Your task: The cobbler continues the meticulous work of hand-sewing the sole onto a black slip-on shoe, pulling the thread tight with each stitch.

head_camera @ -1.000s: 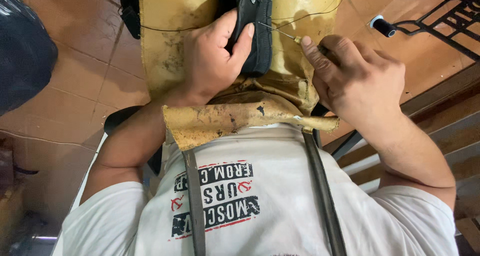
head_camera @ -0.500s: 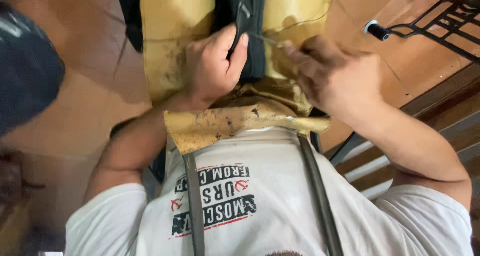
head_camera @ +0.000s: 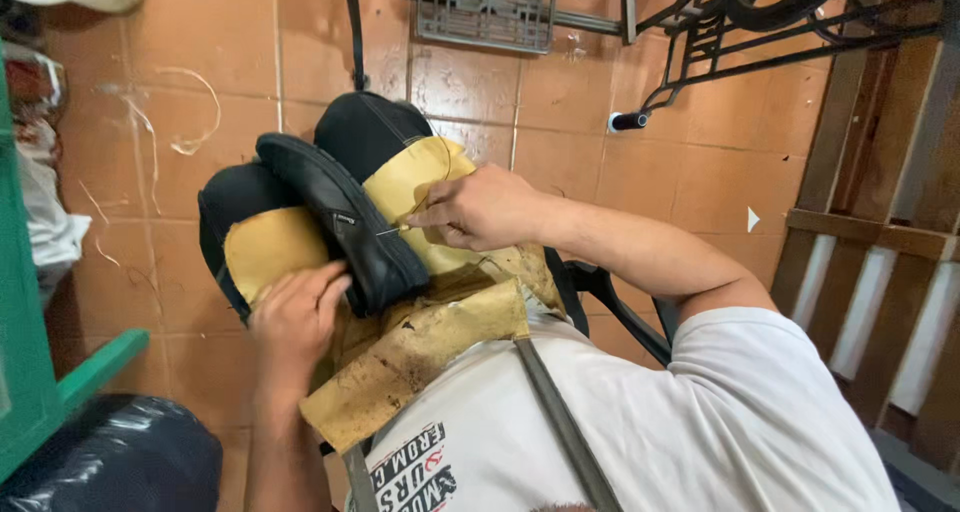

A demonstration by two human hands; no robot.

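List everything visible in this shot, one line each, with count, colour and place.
shoe: one, black, on the lap, steadied by the left hand
needle: one, thin metal, pinched in the right hand at the shoe's side
apron: one, stained yellow, over the lap
plastic bag: one, dark, bottom left
metal frame: one, black, top right
floor tiles: orange-brown, all around
left hand: against the shoe's near end
right hand: holding the needle

The view is swinging so that the black shoe (head_camera: 345, 222) is now lying slantwise across the yellow apron (head_camera: 420, 342), the left hand (head_camera: 295, 317) is sliding down to its near end, and the right hand (head_camera: 480, 207) is pinching a needle (head_camera: 392, 231) against its side.
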